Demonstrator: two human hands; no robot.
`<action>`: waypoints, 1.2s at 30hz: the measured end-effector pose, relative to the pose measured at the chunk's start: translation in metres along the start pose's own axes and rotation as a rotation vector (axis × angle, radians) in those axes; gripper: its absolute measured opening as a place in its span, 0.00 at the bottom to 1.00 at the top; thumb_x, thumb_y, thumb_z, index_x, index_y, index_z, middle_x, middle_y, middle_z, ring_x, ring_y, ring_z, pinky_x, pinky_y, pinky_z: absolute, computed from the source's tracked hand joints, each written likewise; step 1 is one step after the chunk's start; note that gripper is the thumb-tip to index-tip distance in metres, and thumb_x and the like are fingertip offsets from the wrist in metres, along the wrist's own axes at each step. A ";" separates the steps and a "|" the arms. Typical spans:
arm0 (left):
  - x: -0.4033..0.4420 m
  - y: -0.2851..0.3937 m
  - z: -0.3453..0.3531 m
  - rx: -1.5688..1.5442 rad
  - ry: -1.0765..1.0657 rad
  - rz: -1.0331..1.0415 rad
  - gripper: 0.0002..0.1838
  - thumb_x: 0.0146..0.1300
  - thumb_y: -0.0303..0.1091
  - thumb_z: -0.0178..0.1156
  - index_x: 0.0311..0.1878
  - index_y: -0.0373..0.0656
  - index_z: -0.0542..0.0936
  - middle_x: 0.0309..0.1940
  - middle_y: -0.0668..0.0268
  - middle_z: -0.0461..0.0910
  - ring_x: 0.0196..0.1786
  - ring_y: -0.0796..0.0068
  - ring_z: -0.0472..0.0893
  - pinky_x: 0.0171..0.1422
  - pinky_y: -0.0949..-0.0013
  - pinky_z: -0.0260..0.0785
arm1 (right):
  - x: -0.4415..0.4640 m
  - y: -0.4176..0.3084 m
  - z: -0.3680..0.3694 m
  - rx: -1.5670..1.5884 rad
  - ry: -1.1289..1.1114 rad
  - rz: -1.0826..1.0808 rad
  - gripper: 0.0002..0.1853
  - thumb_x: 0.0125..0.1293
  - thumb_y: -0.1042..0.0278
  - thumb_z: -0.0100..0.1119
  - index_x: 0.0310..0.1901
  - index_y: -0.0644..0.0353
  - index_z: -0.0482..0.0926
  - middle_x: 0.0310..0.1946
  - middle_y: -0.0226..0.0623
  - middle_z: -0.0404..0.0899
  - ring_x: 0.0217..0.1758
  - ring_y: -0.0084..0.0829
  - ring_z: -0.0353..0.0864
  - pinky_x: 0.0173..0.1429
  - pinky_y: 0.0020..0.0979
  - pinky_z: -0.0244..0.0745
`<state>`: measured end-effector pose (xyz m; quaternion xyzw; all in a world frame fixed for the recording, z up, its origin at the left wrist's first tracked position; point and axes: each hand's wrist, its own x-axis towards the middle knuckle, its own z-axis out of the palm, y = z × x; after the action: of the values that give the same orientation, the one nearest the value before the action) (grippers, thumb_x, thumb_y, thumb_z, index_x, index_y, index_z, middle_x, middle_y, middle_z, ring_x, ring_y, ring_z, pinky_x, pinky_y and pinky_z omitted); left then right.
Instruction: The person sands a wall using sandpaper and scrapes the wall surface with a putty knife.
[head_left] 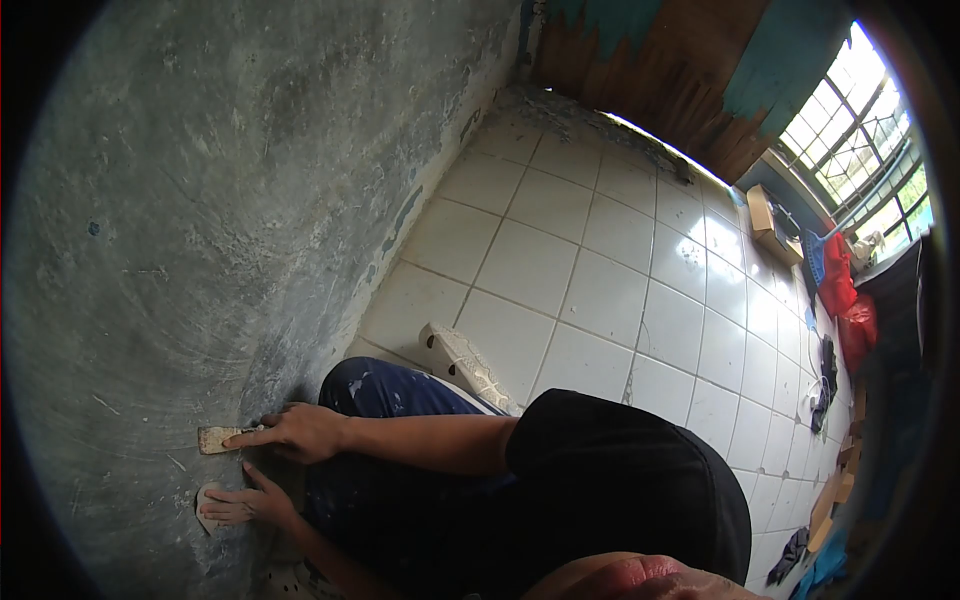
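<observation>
Where the scraper meets the wall, closed in your right hand, tilting might gouge. Your left hand, fingers outstretched over a pale plate (grip hidden), sits near enough to collide. Your knee could cramp your right forearm; wall stretches beyond.

Glare from window onto tiles

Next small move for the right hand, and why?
Probably a short slide of the beige flat-bladed scraper along the mottled grey wall: the right hand holds it there, index finger extended onto it, and pale scratches show nearby, though contact is unclear.
</observation>
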<state>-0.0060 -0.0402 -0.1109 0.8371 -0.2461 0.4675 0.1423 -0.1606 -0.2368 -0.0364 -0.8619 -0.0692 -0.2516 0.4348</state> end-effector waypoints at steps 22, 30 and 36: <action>-0.001 -0.002 0.002 0.011 -0.003 -0.003 0.52 0.68 0.63 0.58 0.80 0.40 0.45 0.80 0.39 0.33 0.81 0.34 0.37 0.77 0.29 0.34 | 0.000 -0.002 -0.002 -0.014 -0.001 0.000 0.47 0.58 0.76 0.60 0.78 0.27 0.56 0.38 0.50 0.79 0.34 0.49 0.83 0.42 0.44 0.78; -0.001 -0.002 0.002 0.019 0.005 -0.008 0.52 0.67 0.63 0.58 0.80 0.40 0.46 0.80 0.39 0.34 0.81 0.34 0.38 0.77 0.29 0.35 | 0.000 0.000 0.000 0.004 0.002 0.004 0.47 0.58 0.76 0.60 0.78 0.27 0.56 0.37 0.50 0.79 0.33 0.48 0.83 0.42 0.44 0.79; -0.002 -0.005 0.003 0.024 0.001 0.005 0.52 0.67 0.62 0.59 0.80 0.40 0.47 0.80 0.39 0.35 0.81 0.35 0.39 0.77 0.29 0.35 | 0.000 -0.002 -0.002 -0.026 -0.021 0.017 0.46 0.59 0.75 0.60 0.78 0.27 0.56 0.39 0.49 0.80 0.36 0.49 0.83 0.44 0.45 0.77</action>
<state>-0.0016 -0.0373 -0.1141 0.8378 -0.2424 0.4711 0.1315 -0.1617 -0.2369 -0.0337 -0.8706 -0.0632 -0.2397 0.4249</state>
